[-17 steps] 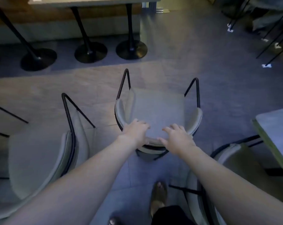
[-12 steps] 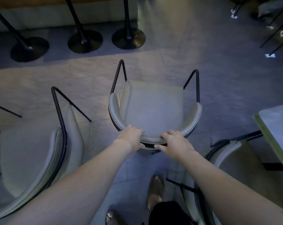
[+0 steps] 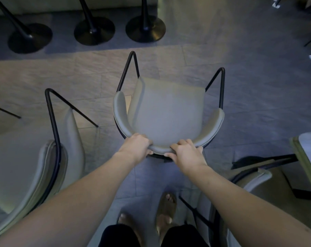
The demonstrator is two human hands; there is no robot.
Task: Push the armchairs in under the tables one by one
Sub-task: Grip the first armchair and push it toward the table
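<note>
A grey padded armchair (image 3: pixel 167 113) with a black metal frame stands on the floor straight ahead, its seat facing away from me. My left hand (image 3: pixel 136 147) grips the curved top of its backrest left of centre. My right hand (image 3: pixel 186 153) grips the same backrest right of centre, fingers over the top and thumb behind. The tabletops are out of the frame at the top; only their black pedestal bases (image 3: pixel 145 28) show beyond the chair.
A second grey armchair (image 3: pixel 28 166) stands close on the left, a third (image 3: pixel 254 186) at the lower right beside a table corner (image 3: pixel 310 152). Two more round black bases (image 3: pixel 94 31) stand along the back. My feet (image 3: pixel 166 209) are just behind the held chair.
My fingers have closed fully over the backrest. The view has tilted down, so the chair and the pedestal bases sit nearer the top of the frame and both of my feet now show.
</note>
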